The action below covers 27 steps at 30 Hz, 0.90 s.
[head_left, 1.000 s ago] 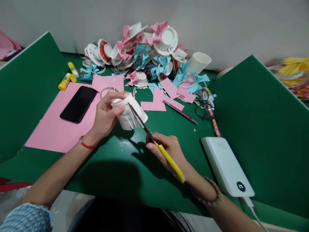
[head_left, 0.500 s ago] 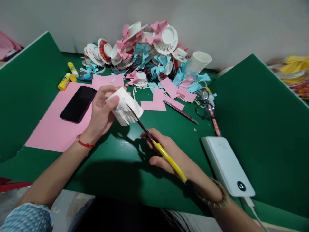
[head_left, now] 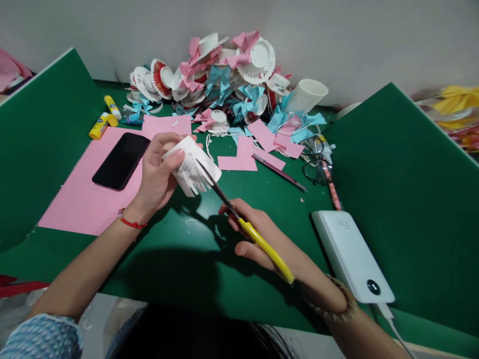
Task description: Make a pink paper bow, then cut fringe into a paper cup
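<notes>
My left hand (head_left: 159, 172) grips a white paper cup (head_left: 191, 164) on its side above the green table (head_left: 175, 259). The cup's wall is cut into several strips that hang down. My right hand (head_left: 258, 234) holds yellow-handled scissors (head_left: 247, 227), whose blades reach up into the cup's cut edge. A red string sits on my left wrist and a beaded bracelet on my right.
A black phone (head_left: 120, 160) lies on a pink sheet (head_left: 78, 199) at the left, with glue sticks (head_left: 100, 125) behind. A heap of cut cups and paper bows (head_left: 224, 80) fills the back. Glasses (head_left: 316, 167), a white power bank (head_left: 352, 257) and green dividers (head_left: 404, 189) stand at the right.
The cup has turned in my left hand and shifted slightly left and up. My right hand with the scissors has followed, its blades staying in the cup's edge.
</notes>
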### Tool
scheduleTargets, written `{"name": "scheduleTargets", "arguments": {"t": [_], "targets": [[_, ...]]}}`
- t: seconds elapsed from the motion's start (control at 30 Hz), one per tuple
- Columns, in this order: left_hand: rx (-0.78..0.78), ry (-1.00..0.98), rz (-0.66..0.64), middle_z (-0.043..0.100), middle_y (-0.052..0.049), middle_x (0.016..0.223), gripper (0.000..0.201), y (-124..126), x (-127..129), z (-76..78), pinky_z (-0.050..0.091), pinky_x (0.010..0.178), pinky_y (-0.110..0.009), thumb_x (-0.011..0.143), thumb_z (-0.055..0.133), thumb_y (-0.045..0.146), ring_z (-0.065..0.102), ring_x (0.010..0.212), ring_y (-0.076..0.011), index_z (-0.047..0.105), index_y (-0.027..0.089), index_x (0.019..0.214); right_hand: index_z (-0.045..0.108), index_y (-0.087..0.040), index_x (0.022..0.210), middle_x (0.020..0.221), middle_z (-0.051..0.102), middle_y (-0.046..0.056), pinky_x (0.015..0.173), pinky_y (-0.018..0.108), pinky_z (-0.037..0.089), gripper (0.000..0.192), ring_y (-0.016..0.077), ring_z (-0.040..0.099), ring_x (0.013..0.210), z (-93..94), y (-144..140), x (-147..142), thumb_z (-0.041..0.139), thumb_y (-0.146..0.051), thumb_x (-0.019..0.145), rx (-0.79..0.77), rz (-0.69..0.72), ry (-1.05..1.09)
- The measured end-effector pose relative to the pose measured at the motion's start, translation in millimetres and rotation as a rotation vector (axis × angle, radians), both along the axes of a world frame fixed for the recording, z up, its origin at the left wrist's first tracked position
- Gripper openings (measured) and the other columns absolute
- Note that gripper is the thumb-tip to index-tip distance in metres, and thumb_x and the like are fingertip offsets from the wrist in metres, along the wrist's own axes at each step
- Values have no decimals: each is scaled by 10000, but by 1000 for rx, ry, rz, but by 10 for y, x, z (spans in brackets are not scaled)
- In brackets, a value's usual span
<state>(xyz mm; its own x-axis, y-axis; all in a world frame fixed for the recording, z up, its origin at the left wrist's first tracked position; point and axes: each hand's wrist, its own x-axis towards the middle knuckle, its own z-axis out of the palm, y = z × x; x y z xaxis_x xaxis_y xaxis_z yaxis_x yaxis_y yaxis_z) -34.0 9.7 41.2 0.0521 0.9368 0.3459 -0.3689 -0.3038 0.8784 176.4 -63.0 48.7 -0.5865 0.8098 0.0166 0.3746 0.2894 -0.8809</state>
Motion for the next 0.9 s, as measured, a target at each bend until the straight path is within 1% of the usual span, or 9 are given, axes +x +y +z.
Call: {"name": "scheduleTargets", "arguments": {"t": [0.17, 0.33, 0.53, 0.73, 0.9], "targets": [[-4, -3, -9, 704, -6, 982, 317, 8, -6, -9, 556, 722, -282, 689, 757, 374, 693, 899, -185, 552, 252, 897, 470, -188, 961, 694, 457, -16, 515, 253, 288, 734, 117, 346, 571, -13, 1, 9, 334, -870, 726, -6, -11, 0], [-3, -13, -27, 703, -7, 999, 285, 7, -6, -8, 556, 725, -291, 712, 741, 353, 692, 906, -187, 555, 258, 907, 475, -180, 978, 694, 456, -15, 511, 254, 289, 743, 119, 349, 568, -21, 3, 2, 326, -865, 733, 2, -8, 2], [-21, -54, -18, 718, 0, 966, 274, -5, 9, 25, 564, 728, -290, 690, 759, 337, 696, 903, -182, 574, 258, 876, 476, -180, 986, 693, 465, -14, 510, 254, 300, 738, 119, 353, 568, -25, -1, 8, 332, -860, 738, 7, -2, 12], [9, 14, -17, 700, 0, 996, 288, 0, -2, -1, 559, 758, -316, 718, 735, 383, 683, 923, -187, 550, 267, 906, 480, -179, 998, 700, 470, -11, 514, 252, 305, 740, 122, 362, 573, -27, -3, 15, 329, -857, 743, 4, -3, 15], [8, 5, -16, 700, -10, 992, 285, -1, -1, -14, 558, 742, -293, 709, 743, 362, 687, 902, -180, 556, 257, 897, 510, -169, 986, 651, 439, -31, 505, 246, 289, 710, 110, 335, 542, -71, -9, 19, 319, -823, 786, 40, -31, 49]]}}
